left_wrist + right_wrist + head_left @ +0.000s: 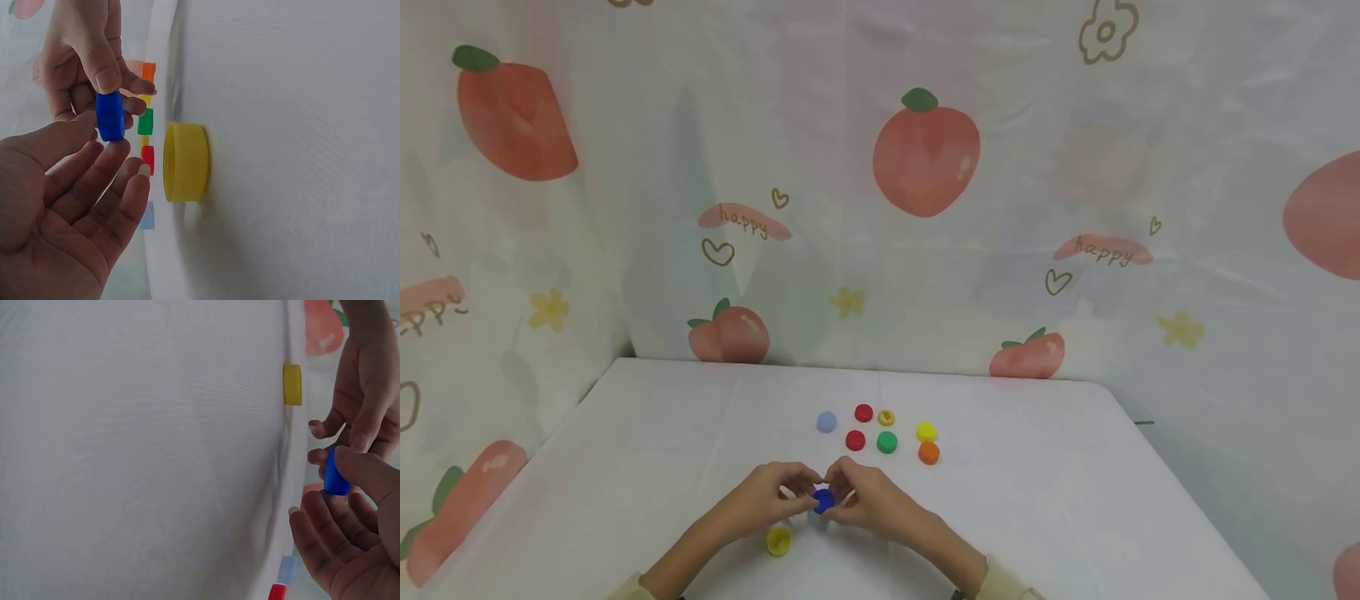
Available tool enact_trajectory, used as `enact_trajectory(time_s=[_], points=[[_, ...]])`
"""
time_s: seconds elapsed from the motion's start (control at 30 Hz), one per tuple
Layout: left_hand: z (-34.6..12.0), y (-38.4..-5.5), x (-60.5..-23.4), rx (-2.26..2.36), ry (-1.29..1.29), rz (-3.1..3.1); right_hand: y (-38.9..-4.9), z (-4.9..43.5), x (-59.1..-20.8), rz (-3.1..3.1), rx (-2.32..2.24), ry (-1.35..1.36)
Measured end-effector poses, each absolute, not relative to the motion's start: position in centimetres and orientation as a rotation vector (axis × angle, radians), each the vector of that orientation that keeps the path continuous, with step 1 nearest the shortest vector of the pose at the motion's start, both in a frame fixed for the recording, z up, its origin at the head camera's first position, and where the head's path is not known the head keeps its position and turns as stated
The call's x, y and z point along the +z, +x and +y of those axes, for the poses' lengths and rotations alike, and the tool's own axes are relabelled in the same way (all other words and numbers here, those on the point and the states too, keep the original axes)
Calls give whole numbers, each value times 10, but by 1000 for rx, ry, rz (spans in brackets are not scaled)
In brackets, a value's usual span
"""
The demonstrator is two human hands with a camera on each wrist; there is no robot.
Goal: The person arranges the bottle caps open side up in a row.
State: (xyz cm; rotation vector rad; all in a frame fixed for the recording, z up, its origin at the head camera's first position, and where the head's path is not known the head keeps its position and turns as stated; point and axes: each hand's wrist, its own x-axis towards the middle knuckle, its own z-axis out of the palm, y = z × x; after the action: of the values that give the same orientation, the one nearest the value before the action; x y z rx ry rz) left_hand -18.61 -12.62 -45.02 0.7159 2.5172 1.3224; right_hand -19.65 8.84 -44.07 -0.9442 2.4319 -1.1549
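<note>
A blue bottle cap [823,502] is held above the white table between both hands, its hollow side showing in the head view. My left hand [763,500] pinches it from the left with thumb and fingers. From the other side, my right hand [880,504] grips the same cap, the thumb on its edge. In the left wrist view the blue cap [110,119] stands on edge between the fingertips. Just below the left hand, a larger yellow cap [778,541] lies on the table, hollow side up. That yellow cap [292,385] also appears in the right wrist view.
Beyond the hands lie a light blue cap [827,422], two red caps [855,440], a green cap [887,442] and a marked yellow cap [886,417]. To their right, a bright yellow cap [926,432] is beside an orange cap [928,453]. A peach-printed curtain [925,275] hangs behind the table [1037,500].
</note>
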Motion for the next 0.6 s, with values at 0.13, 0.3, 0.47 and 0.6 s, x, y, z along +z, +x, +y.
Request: enact_trajectory(time_s=[0.13, 0.3, 0.47, 0.6], points=[[-131, -185, -455, 1331, 711, 2511, -194, 86, -441, 2459, -1088, -960], [-137, -183, -457, 1323, 725, 2523, -192, 82, -441, 2488, -990, -1002], [-136, -180, -454, 1296, 773, 2484, -189, 80, -440, 2519, -857, -1076], [-133, -179, -454, 1256, 783, 2443, -187, 78, -439, 2513, -800, -1022]])
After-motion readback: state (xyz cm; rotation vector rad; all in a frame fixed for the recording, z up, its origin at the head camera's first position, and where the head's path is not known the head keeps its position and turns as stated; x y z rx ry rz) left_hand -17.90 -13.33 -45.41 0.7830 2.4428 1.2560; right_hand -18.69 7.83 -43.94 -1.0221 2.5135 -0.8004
